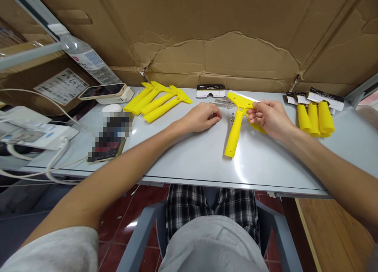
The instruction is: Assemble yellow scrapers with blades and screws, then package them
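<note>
My right hand (270,116) pinches the right end of a yellow scraper's (234,132) head, and the handle points down toward me. Another yellow plastic piece (257,125) shows partly beneath those fingers. My left hand (202,117) rests on the table left of the scraper, its fingers curled in; what they hold, if anything, is hidden. Flat metal blades (224,102) lie beyond it, and small metal parts (232,118) show beside the scraper. A black-and-white cardboard sleeve (210,91) stands at the back. Several yellow scraper handles (161,100) lie together to the left.
At the right, yellow scrapers (315,118) have black-and-white sleeves on their heads. To the left are a phone (102,91) on a white block, a pixelated dark object (110,138), a bottle (85,57), a power strip (38,132) and cables. Cardboard (224,55) walls the back.
</note>
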Tool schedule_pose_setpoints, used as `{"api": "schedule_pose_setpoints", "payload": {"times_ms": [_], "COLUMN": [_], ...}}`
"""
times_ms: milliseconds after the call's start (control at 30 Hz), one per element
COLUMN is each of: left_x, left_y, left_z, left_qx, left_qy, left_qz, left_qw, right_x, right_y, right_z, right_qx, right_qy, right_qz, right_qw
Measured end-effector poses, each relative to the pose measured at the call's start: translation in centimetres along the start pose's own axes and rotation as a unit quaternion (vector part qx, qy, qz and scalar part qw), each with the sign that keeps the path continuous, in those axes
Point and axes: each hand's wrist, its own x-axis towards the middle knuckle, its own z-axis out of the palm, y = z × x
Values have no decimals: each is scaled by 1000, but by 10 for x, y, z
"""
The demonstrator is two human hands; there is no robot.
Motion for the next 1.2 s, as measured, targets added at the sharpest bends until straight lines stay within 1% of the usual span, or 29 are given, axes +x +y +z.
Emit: {"api": "schedule_pose_setpoints", "payload": {"times_ms": [233,433,500,567,667,733,833,933,1100,1200], "left_x": [0,0,1,3,5,6,5,4,3,3], "left_y": [-1,-9,-11,-10,-5,0,7,11,12,12], "left_z": [-1,-3,-4,-4,-6,-6,-5,-3,0,0], "left_qx": [-10,-11,-24,-58,-123,-168,-227,-256,-262,-253], "left_qy": [-1,-14,7,54,128,155,166,169,197,198], "left_qz": [-11,6,-4,-24,-58,-66,-62,-63,-62,-66], "left_qw": [1000,1000,1000,997,982,971,958,950,943,945], "right_x": [-2,0,1,1,-1,-3,-8,-11,-12,-13], "right_y": [-2,0,0,1,2,3,5,6,8,10], "right_z": [2,0,0,1,4,6,10,12,13,14], "right_qx": [-4,-3,-4,-7,-8,-8,-13,-22,-29,-33], "right_qy": [9,2,4,6,2,-7,-21,-28,-35,-39], "right_qz": [2,-3,-3,-1,0,3,11,17,11,9], "right_qw": [1000,1000,1000,1000,1000,1000,1000,999,999,999]}}
